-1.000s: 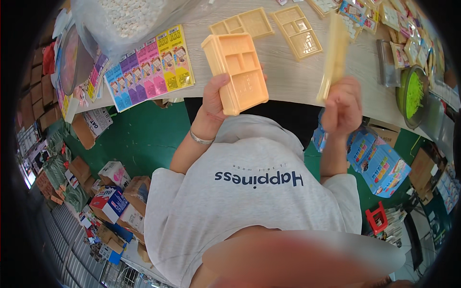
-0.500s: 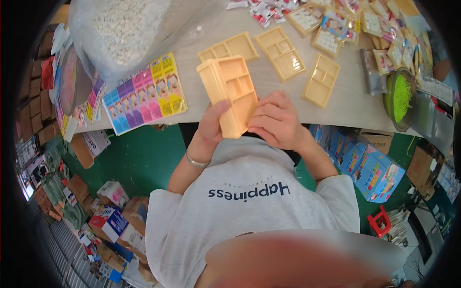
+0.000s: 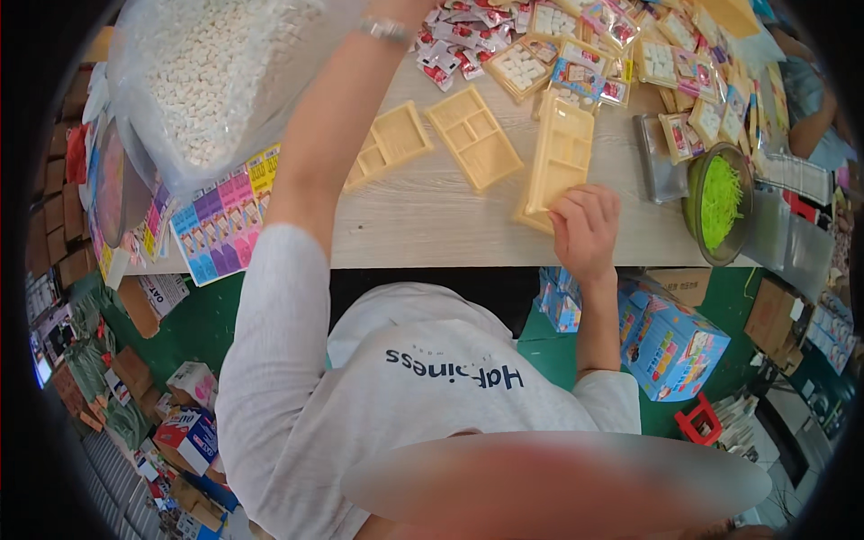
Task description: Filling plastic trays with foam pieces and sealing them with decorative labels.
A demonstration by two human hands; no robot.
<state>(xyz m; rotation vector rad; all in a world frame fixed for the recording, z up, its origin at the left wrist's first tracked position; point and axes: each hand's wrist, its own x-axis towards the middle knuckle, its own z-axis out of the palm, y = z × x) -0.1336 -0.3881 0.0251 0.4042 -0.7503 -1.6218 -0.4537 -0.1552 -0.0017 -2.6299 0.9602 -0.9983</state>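
Note:
A stack of pale yellow compartment trays (image 3: 564, 148) lies at the right of the table, its near end toward me. My right hand (image 3: 587, 227) grips that near end with curled fingers. To its left lie two single compartment trays: one tray (image 3: 474, 139) in the middle, another tray (image 3: 393, 142) partly behind my left forearm. My left arm reaches far across the table, a band at the wrist. Only the base of my left hand (image 3: 409, 7) shows at the top edge, near a heap of red-and-white wrapped packets (image 3: 463, 40); its fingers are out of view.
A large clear bag of small white pieces (image 3: 211, 81) sits at the far left, beside colourful printed sheets (image 3: 220, 220). Filled packs (image 3: 661, 67) pile up at the far right. A bowl of green shreds (image 3: 720, 202) stands near the right edge. Another person's arm (image 3: 814, 117) shows beyond.
The tray stack has gone from both hands to the table at right, over where a single tray lay. My left hand has let go and stretched far forward; my right hand stays on the stack.

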